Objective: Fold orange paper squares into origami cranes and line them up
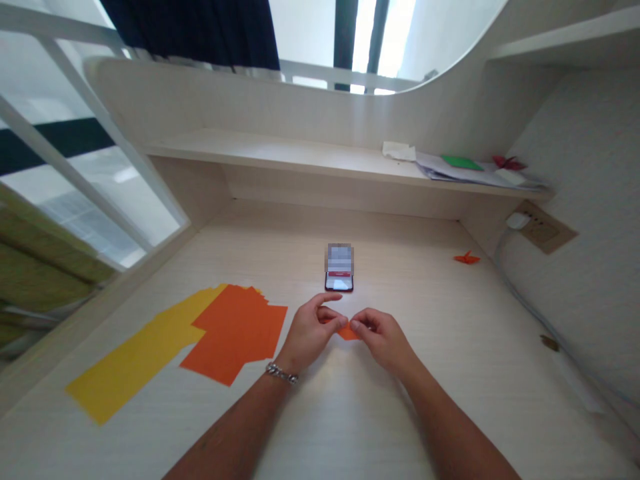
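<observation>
My left hand and my right hand meet above the desk, both pinching a small folded piece of orange paper between fingers and thumbs. Much of that paper is hidden by my fingers. Just beyond my hands a smartphone lies on the desk, its screen lit and partly blurred out. To the left lie overlapping sheets of orange paper on top of yellow paper. A silver chain bracelet circles my left wrist.
A small orange paper crane sits at the right of the pale wooden desk. A shelf above holds papers and a red paper crane. A wall socket with a white plug and cable is at right; a window is at left.
</observation>
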`<state>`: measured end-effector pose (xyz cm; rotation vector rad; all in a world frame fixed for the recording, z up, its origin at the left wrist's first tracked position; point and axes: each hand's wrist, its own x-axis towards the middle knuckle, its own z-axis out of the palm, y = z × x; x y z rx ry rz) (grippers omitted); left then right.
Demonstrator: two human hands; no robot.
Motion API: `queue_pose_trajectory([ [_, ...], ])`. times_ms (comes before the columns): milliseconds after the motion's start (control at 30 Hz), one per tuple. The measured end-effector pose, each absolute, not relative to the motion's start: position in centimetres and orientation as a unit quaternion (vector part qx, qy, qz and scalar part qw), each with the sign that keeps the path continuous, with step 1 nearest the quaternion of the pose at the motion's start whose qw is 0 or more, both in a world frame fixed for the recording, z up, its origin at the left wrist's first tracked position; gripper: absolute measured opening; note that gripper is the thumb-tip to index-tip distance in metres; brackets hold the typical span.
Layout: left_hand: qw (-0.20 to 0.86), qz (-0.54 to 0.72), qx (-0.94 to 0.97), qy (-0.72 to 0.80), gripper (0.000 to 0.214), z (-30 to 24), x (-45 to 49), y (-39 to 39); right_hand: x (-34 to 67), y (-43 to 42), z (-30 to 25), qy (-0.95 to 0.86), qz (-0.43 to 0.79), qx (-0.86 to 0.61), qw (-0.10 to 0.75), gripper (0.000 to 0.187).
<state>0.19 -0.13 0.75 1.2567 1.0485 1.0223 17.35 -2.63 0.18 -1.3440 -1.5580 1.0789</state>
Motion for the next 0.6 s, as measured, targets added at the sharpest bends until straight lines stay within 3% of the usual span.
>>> queue_pose_trajectory([
  [100, 0.604, 0.462, 0.493, 0.422, 0.051, 0.91, 0.49, -0.04, 17.06, -2.24, -0.49, -0.530, 0.458, -0.540, 0.467, 0.025],
  [200, 0.639, 0.438, 0.497, 0.390, 0.045, 0.72, 0.78, -0.04, 16.85, -2.03, -0.92, -0.478, 0.487, -0.532, 0.502, 0.029],
  [367, 0.605, 0.464, 0.514, 0.393, 0.029, 0.37, 0.90, -0.09, 17.03, -2.12, -0.71, -0.525, 0.482, -0.524, 0.467, 0.024],
  [600, 0.588, 0.459, 0.530, 0.404, 0.035, 0.34, 0.92, -0.28, 16.81, -2.22, -0.20, -0.485, 0.498, -0.533, 0.483, 0.024],
])
